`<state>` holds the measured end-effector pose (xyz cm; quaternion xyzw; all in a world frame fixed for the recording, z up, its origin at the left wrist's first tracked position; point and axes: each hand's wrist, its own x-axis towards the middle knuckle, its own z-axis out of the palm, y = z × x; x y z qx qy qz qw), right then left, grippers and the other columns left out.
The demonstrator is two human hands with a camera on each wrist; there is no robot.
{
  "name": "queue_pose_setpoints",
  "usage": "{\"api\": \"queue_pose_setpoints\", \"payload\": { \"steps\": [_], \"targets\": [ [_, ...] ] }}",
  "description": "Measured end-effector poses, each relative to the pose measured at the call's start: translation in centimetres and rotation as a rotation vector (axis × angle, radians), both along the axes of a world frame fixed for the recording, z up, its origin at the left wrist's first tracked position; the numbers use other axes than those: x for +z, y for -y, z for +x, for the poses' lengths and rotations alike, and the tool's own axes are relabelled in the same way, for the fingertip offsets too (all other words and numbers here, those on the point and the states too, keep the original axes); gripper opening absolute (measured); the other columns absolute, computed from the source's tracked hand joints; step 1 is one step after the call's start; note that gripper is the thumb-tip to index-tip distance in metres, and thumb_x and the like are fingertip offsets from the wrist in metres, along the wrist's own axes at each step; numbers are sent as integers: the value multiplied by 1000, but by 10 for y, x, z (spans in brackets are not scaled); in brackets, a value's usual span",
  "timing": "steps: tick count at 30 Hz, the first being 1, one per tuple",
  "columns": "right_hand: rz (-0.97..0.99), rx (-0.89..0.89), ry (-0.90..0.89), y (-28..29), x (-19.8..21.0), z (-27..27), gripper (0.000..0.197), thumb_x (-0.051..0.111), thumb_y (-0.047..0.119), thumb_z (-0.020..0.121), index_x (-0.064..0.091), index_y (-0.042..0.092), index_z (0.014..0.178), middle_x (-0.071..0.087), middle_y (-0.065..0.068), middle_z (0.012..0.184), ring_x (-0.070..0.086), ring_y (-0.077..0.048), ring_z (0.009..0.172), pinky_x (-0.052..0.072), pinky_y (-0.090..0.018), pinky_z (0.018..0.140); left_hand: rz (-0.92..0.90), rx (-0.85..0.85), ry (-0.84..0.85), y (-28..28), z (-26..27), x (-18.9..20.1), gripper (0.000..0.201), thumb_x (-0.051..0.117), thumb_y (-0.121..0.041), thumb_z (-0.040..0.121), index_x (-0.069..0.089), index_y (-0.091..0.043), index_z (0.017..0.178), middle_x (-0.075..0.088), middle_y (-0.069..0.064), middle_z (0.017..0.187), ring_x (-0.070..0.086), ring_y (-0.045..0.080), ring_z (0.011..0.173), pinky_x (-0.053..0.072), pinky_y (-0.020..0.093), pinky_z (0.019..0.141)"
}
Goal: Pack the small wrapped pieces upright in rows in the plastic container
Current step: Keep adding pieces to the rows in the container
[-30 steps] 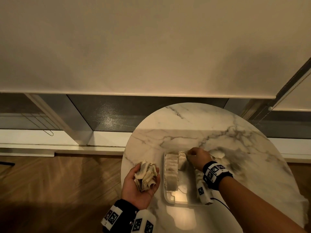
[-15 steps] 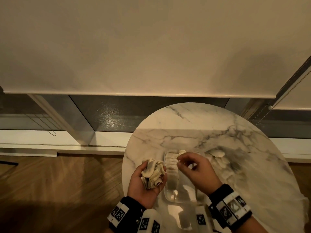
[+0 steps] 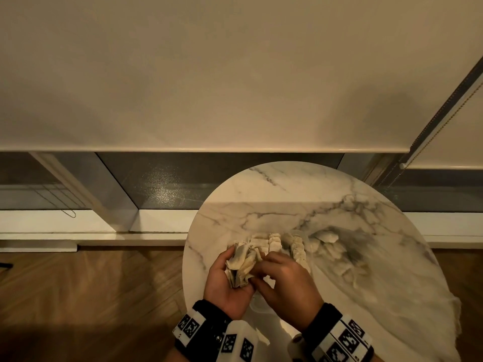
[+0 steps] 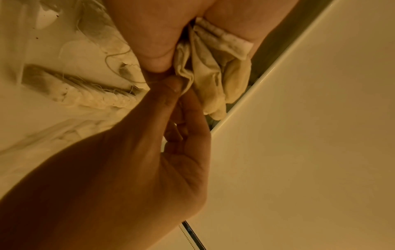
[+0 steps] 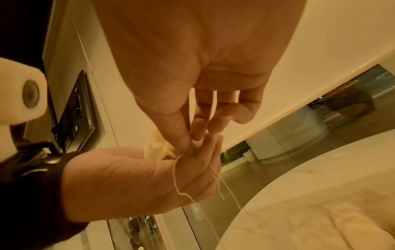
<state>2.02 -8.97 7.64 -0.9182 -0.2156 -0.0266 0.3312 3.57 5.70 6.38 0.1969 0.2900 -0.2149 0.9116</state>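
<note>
My left hand [image 3: 230,278] cups a bundle of small cream wrapped pieces [image 3: 241,265] just above the near left of the clear plastic container [image 3: 261,305]. My right hand [image 3: 261,273] reaches into the bundle. In the left wrist view its thumb and fingertips [image 4: 175,86] pinch the edge of one piece in the bundle [image 4: 213,76]. Thin strings [image 5: 177,177] hang over the left hand [image 5: 138,177]. Rows of pieces [image 3: 273,242] stand upright at the container's far end, also seen as a packed row [image 4: 96,96]. Both hands hide most of the container.
A loose heap of more wrapped pieces [image 3: 330,244] lies on the round marble table [image 3: 287,199], right of the container. The table's left edge drops to a wooden floor [image 3: 91,296]. A window with a lowered blind [image 3: 209,74] is behind.
My right hand left the rows at the container's far end and came back to the bundle. My left hand moved right, over the container, to meet it.
</note>
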Motion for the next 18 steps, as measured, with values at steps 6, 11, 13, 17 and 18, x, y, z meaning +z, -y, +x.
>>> {"api": "queue_pose_setpoints", "payload": {
  "steps": [6, 11, 13, 17, 18],
  "targets": [
    [253, -12, -113, 7, 14, 1, 2, 68, 26, 81, 68, 28, 81, 61, 16, 84, 59, -6, 88, 46, -20, 67, 37, -74, -12, -10, -1, -5, 46, 50, -37, 94, 70, 0, 111, 69, 19, 107, 68, 33, 93, 58, 38, 78],
    [519, -87, -293, 21, 24, 12, 14, 72, 10, 87, 70, 21, 79, 69, 0, 75, 66, -15, 69, 51, -36, 53, 61, -10, -63, -16, 0, -13, 39, 57, -32, 86, 71, 1, 104, 69, 21, 101, 66, 34, 91, 51, 42, 88],
    [545, -130, -324, 30, 25, 19, 10, 72, 10, 88, 71, 17, 81, 70, -2, 72, 68, -20, 63, 49, -30, 49, 29, 5, -75, -18, -1, -16, 38, 55, -30, 90, 75, 2, 92, 71, 19, 96, 68, 33, 85, 54, 41, 84],
    [539, -211, -391, 52, 20, 36, 1, 74, 12, 87, 74, 12, 88, 71, -9, 74, 68, -25, 63, 51, -31, 47, -9, 26, -124, -23, 0, -19, 41, 55, -30, 92, 75, 5, 86, 70, 22, 95, 66, 35, 93, 53, 46, 85],
    [517, -233, -398, 58, 15, 42, 2, 74, 12, 86, 74, 12, 88, 71, -10, 74, 68, -25, 64, 52, -31, 48, -11, 28, -134, -25, 0, -20, 40, 56, -30, 92, 75, 5, 88, 70, 23, 96, 65, 35, 95, 53, 47, 85]
  ]
}}
